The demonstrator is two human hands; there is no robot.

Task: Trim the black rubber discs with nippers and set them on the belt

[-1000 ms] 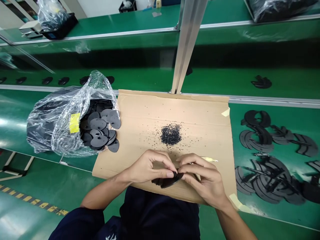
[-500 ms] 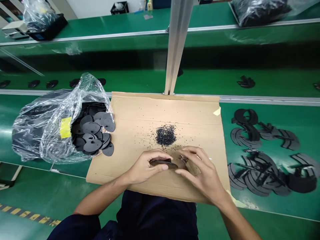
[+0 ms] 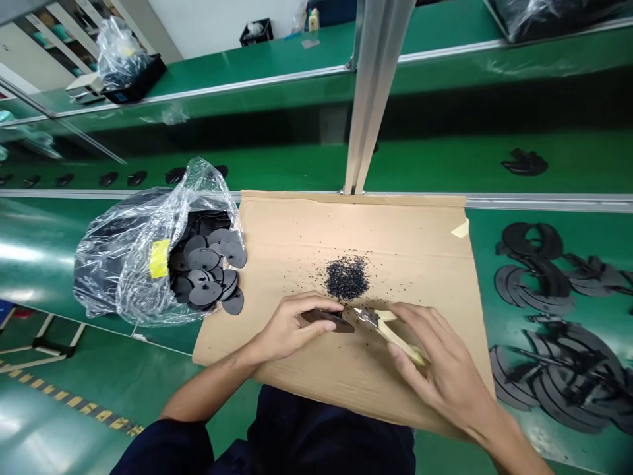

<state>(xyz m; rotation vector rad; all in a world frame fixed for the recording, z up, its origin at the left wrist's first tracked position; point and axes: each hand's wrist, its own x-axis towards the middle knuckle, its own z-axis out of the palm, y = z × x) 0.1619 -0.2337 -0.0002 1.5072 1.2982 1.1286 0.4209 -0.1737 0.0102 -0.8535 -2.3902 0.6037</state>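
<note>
Above the cardboard sheet (image 3: 297,227), my left hand (image 3: 291,328) pinches a flat black plastic disc (image 3: 332,322) between thumb and fingers. My right hand (image 3: 440,359) is wrapped round a pair of cutting pliers (image 3: 403,340) with pale yellow handles. The handles stand apart, and the metal jaws point left, close to the disc's right edge. Whether the jaws touch the disc I cannot tell. Just beyond both hands lies a heap of small black plastic bits (image 3: 347,277), with loose bits scattered around it.
To the left, a clear plastic bag (image 3: 133,264) spills black discs (image 3: 205,293). Black curved parts (image 3: 568,369) are piled at right on the green bench. A metal post (image 3: 376,99) rises behind the cardboard. Several small black parts (image 3: 136,178) line the back ledge.
The view has shifted, so the bench appears farther right and tilted. My right hand has turned and opened outward, bringing the pliers' yellow handles into sight. The left hand keeps hold of the disc.
</note>
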